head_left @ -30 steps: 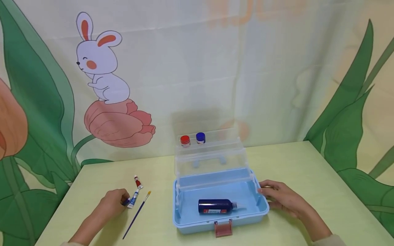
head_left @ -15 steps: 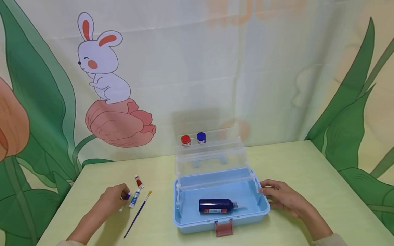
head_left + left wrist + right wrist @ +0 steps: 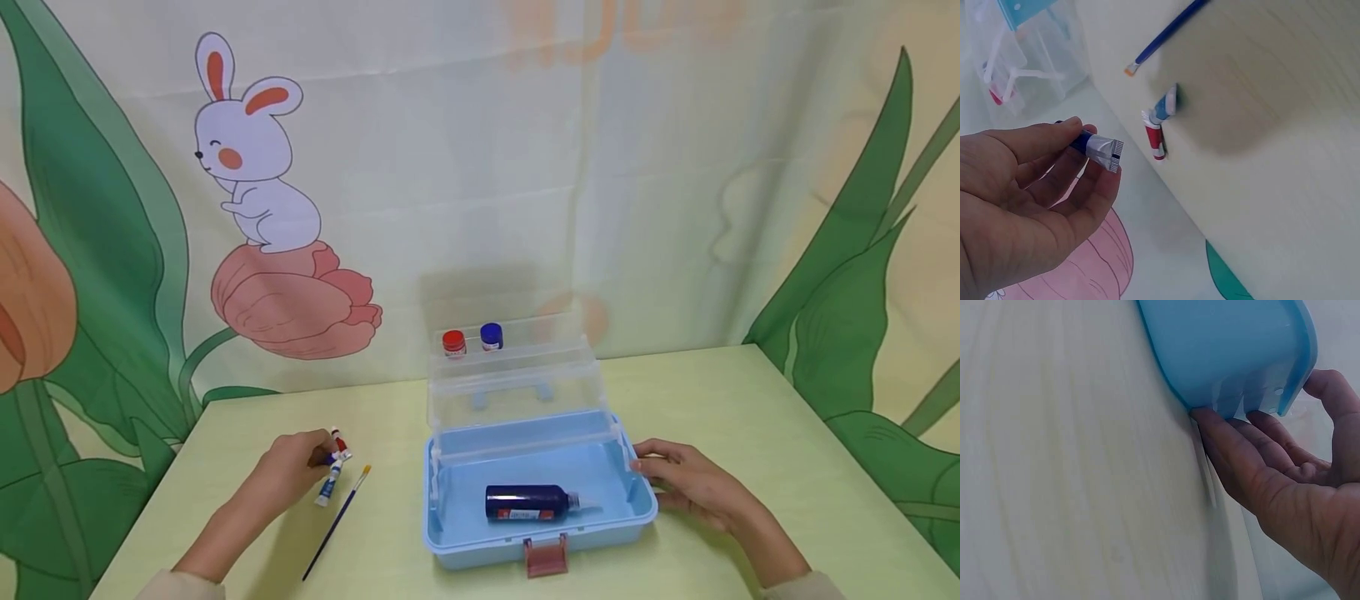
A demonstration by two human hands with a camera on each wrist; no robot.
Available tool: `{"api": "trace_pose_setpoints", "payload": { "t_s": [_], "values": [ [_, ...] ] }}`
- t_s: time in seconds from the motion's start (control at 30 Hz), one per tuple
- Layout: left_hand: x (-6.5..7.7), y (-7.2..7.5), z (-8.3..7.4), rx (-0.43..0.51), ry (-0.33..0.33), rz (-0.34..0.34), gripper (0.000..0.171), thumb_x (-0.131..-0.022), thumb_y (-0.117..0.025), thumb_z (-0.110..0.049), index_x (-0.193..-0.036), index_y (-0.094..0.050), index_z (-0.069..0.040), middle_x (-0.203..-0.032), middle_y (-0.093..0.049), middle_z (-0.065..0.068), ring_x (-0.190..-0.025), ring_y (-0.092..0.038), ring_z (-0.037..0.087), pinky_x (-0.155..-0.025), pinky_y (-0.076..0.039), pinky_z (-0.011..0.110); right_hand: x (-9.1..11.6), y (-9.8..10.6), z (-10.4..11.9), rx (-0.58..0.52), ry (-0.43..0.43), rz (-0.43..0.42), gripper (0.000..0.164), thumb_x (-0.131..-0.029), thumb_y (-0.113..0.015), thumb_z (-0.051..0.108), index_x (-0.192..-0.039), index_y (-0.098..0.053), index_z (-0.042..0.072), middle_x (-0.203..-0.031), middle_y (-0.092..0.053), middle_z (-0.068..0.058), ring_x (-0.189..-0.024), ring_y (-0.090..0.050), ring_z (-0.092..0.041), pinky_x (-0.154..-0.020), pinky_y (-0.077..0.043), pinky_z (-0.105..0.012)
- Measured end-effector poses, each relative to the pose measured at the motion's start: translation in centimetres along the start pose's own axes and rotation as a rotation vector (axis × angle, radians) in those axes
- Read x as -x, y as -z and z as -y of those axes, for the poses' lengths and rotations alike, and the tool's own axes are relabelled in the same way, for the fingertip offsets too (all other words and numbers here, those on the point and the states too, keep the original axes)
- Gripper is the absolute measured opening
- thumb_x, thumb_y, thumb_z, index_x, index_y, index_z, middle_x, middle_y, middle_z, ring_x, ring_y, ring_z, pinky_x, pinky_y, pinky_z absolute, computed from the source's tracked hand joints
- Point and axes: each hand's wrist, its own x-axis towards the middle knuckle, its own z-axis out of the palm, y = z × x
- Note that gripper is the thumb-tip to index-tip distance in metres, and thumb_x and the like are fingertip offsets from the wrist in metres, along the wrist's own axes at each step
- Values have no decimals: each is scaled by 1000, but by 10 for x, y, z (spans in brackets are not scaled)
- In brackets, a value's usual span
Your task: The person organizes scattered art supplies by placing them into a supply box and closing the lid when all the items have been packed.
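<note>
My left hand [image 3: 279, 473] pinches a small dark blue paint tube [image 3: 1102, 150] between thumb and fingers, its silver crimped end pointing outward in the left wrist view. In the head view it overlaps a light blue paint tube [image 3: 328, 485] and a red paint tube [image 3: 340, 439], which lie end to end on the table. On the right, my right hand [image 3: 693, 487] grips the end wall of a light blue storage box [image 3: 450, 546], thumb at the rim and fingers against the outside. Inside the box lies a dark paint bottle [image 3: 525, 502] with a pointed nozzle.
A blue paintbrush [image 3: 330, 533] lies between the tubes and the box. The clear lid [image 3: 517, 408] leans back, raised. Behind it show a red-capped jar [image 3: 453, 343] and a blue-capped jar [image 3: 491, 336]. A pink latch [image 3: 545, 558] hangs at the front.
My left hand has lifted the dark blue tube and carried it away from me and to the right, over the other tubes. My right hand and the box have stayed put.
</note>
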Motion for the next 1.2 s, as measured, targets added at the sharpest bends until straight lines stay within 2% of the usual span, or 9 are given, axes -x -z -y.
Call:
{"api": "trace_pose_setpoints", "payload": {
  "t_s": [0.13, 0.3, 0.63, 0.9, 1.2],
  "values": [
    [-2, 3, -6, 15, -37, -8, 16, -85, -74, 10, -100, -68, 4, -93, -71, 10, -81, -65, 19, -72, -59, 37, 0, 0, 1, -3, -2, 1, 44, -101, -63, 24, -132, -55, -6, -128, -61, -16, -112, -64, -26, -91, -57, -43],
    [-4, 7, -13, 47, -24, 9, 17, -86, -74, 9, -101, -68, 5, -92, -71, 10, -83, -68, 21, -72, -60, 37, 0, 0, 1, -3, -6, -1, 43, -101, -63, 24, -131, -55, -5, -128, -61, -16, -113, -64, -27, -91, -57, -43],
    [-12, 14, -36, 15, -88, 4, 17, -86, -76, 4, -100, -71, -4, -88, -69, 4, -78, -64, 17, -70, -59, 33, 0, 0, 2, -8, -7, 3, 41, -101, -63, 23, -131, -55, -5, -129, -60, -16, -112, -64, -26, -91, -57, -42],
    [-23, 18, -62, 11, -111, 3, 17, -84, -78, 4, -98, -74, -4, -88, -70, 3, -79, -66, 17, -69, -59, 31, 0, -1, 0, -14, -3, 5, 41, -101, -63, 23, -131, -55, -4, -128, -61, -16, -112, -64, -27, -90, -58, -43],
    [-33, 20, -95, -6, -179, 33, 18, -83, -81, 1, -99, -77, -6, -89, -72, 1, -81, -69, 16, -72, -60, 30, -1, -1, -1, -14, 2, 6, 44, -101, -62, 23, -133, -53, -6, -129, -60, -17, -112, -64, -27, -90, -58, -42]
  ]
}}
